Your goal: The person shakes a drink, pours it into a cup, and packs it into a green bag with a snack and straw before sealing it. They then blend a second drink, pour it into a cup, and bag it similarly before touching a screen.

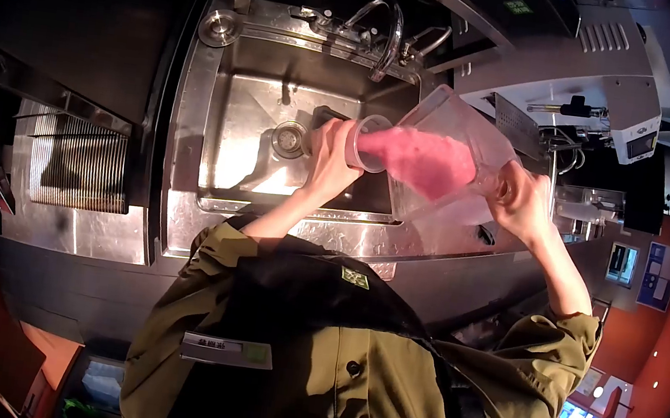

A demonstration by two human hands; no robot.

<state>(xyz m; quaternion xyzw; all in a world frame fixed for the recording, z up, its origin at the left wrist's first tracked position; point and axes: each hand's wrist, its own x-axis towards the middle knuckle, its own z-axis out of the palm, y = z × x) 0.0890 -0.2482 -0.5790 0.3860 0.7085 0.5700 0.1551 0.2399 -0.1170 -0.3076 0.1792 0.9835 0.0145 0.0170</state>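
Note:
My left hand [331,158] is wrapped round a clear cup [369,159] above the right part of the sink. My right hand [521,201] grips a clear blender jar [443,107] by its handle side. The jar is tipped to the left, its mouth at the cup. Thick pink slush [430,162] lies along the jar's inside and reaches into the cup's opening. The cup's far end is hidden behind my left fingers.
Below the hands is a steel sink [232,124] with a round drain [288,140]. A curved faucet [393,43] rises behind it. A coffee machine [620,99] stands at the right, and a ribbed steel tray [78,167] lies at the left.

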